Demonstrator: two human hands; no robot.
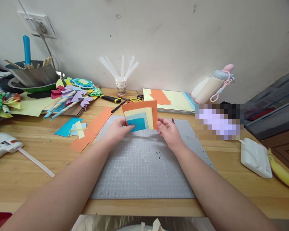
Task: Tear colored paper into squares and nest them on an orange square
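Observation:
Above a grey cutting mat (144, 166) I hold a layered stack of paper sheets (154, 112), tilted up toward me. Its orange sheet is the largest and lies at the back; pale yellow, light blue and bright blue ones, each smaller, overlap in front. My left hand (119, 130) pinches the lower left corner, thumb on the bright blue paper. At the right edge of the orange sheet, my right hand (168, 130) grips with thumb and fingers. Left of the mat lie an orange paper strip (93, 130) and blue paper scraps (68, 126).
A hot glue gun (7, 146) rests at the left, below paper flowers (80, 91) and a metal pot (35, 75). Along the back are a paper cup (121, 87) of glue sticks, a utility knife (110, 98), scissors (132, 100) and stacked paper (178, 99). A bottle (210, 88) leans at right.

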